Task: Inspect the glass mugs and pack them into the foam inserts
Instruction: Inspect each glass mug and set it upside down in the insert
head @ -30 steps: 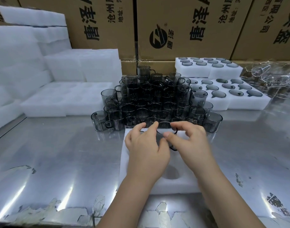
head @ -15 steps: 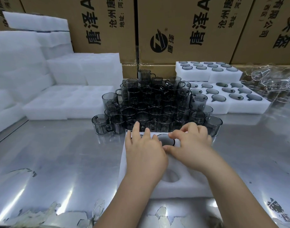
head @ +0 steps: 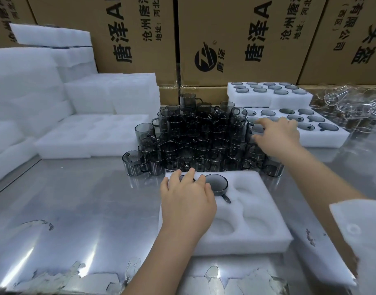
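Risk, I judge, lies in the stacked mugs (head: 195,135): my open right hand (head: 276,137), spread at their right edge, could topple them, while my flat left hand (head: 187,199) presses the foam insert (head: 268,237) beside a seated mug (head: 216,184).

Shiny metal counter (head: 76,209) fills lower frame, glare streaks at lower left; brown printed cardboard boxes (head: 236,39) wall off the top.

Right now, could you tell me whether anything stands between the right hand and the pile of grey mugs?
Nothing visible does. The right hand is at the right edge of the mug pile, reaching with straight fingers toward the nearest mugs.
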